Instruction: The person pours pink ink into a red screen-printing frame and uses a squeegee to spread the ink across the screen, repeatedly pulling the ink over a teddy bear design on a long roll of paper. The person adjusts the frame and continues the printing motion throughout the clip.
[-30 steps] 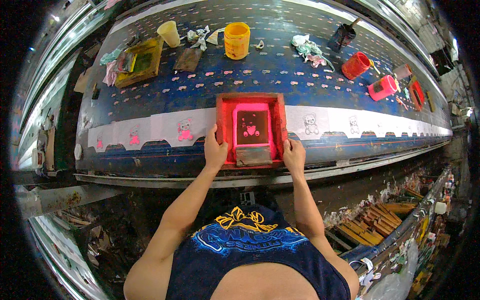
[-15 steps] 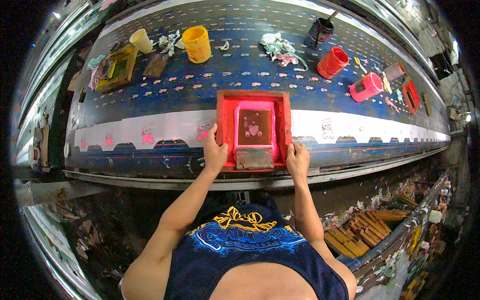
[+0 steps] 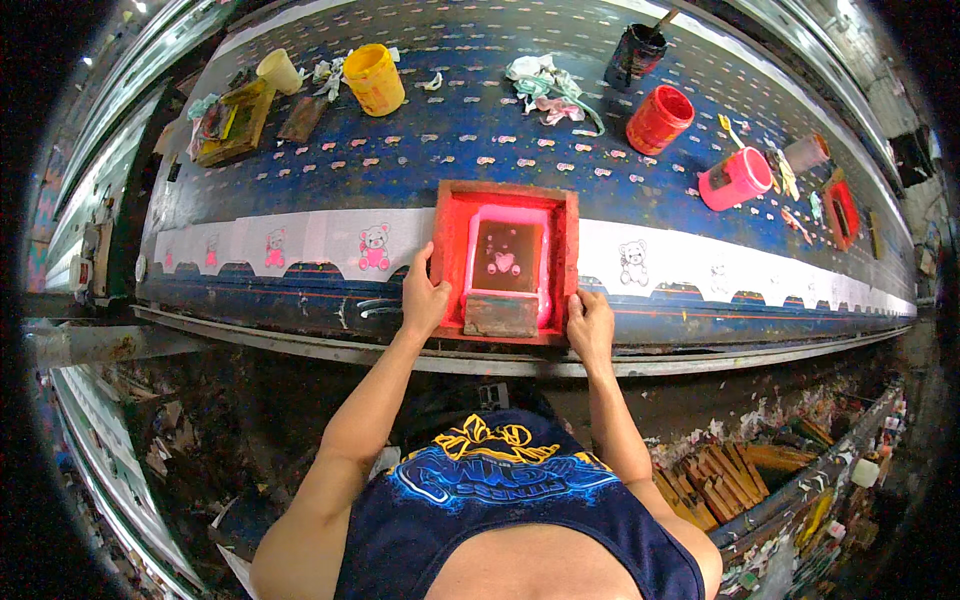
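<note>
A red-stained wooden screen-printing frame lies over the strip of white fabric near the table's front edge. Pink ink rims the brown mesh inside it, which shows small heart and oval shapes. A worn squeegee rests across the frame's near end. My left hand grips the frame's left side, and my right hand is closed on its lower right side. Just left of the frame is a printed bear with pink areas. To the right, another bear shows only a dark outline. Fabric under the frame is hidden.
Beyond the frame stand a yellow bucket, a red bucket, a pink bucket and a dark pot. Crumpled rags lie between them. A metal rail runs along the table's near edge.
The frame, held in both my hands, has shifted right along the fabric strip, so more of the pink bear on its left shows. My view has moved right too.
</note>
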`<state>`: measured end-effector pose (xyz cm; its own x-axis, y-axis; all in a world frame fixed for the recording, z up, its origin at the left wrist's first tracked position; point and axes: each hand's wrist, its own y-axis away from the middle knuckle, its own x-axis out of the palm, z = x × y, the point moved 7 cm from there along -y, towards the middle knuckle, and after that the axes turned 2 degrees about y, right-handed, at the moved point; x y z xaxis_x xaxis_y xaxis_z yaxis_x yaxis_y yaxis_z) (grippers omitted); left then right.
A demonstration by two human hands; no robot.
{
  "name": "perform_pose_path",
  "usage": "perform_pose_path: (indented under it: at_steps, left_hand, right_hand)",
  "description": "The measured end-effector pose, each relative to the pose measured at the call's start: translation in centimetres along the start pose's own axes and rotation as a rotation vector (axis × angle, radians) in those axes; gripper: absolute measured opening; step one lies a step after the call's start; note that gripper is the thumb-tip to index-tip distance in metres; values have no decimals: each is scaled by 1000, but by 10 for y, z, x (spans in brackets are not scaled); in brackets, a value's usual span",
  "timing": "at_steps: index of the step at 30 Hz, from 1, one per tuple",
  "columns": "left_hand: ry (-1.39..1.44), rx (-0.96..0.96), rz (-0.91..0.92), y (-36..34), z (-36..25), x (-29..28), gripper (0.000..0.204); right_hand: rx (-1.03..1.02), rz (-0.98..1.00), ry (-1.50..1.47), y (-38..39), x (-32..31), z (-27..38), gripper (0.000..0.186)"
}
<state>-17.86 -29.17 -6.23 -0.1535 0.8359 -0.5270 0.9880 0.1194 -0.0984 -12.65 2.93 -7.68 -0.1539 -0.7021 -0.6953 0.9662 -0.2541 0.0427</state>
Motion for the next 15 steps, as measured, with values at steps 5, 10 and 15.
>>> perform_pose_path:
  at_steps: [5,10,15]
  left_hand:
    - [-17,-15,-9,2,2,2,65]
    - [-97,7,-13,3,-11,1,64]
    - [-27,2,12,1,-5,0,65]
  right_hand:
    - [31,17,-34,1,-3,-1,29]
    - [26,6,-56,2,-7,3,29]
    - [18,-17,-39,4,-7,0,31]
